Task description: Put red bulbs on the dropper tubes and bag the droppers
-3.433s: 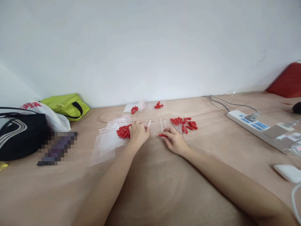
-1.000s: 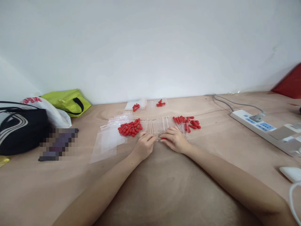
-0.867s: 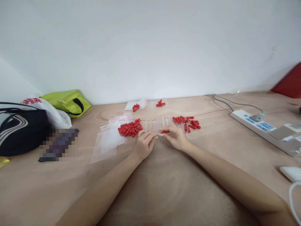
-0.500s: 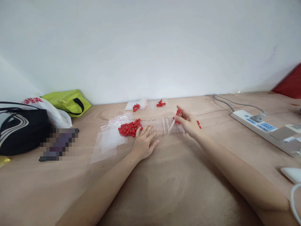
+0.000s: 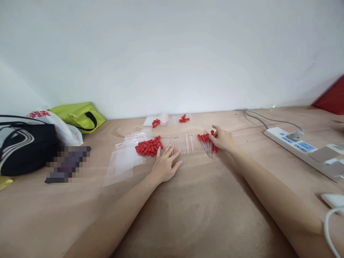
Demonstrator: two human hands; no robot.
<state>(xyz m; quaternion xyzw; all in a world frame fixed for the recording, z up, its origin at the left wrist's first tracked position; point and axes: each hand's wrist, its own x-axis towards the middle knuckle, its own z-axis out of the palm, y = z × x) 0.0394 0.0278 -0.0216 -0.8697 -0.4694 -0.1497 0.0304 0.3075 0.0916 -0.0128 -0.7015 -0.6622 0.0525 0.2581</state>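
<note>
My left hand (image 5: 165, 166) lies flat, fingers spread, its fingertips on the left part of a row of clear glass tubes (image 5: 185, 144). Just left of its fingers is a heap of red rubber bulbs (image 5: 147, 146). At the right end of the row, several glass droppers with red bulbs (image 5: 205, 138) lie side by side, slightly fanned. Over them, my right hand (image 5: 222, 139) is closed, with thumb and forefinger around the red bulb of a dropper (image 5: 212, 132). Its palm hides part of the bulbs beneath.
Clear zip bags (image 5: 125, 157) lie left of the bulbs. Two bags with red bulbs (image 5: 184, 118) are near the wall. Bags (image 5: 29, 147) and a blurred dark object (image 5: 68, 165) stand at left. A power strip (image 5: 298, 143) with plugs lies at right.
My right hand has moved right and down, bringing the dropper from above the row to the group of droppers at its right end. My left hand has stayed nearly in place.
</note>
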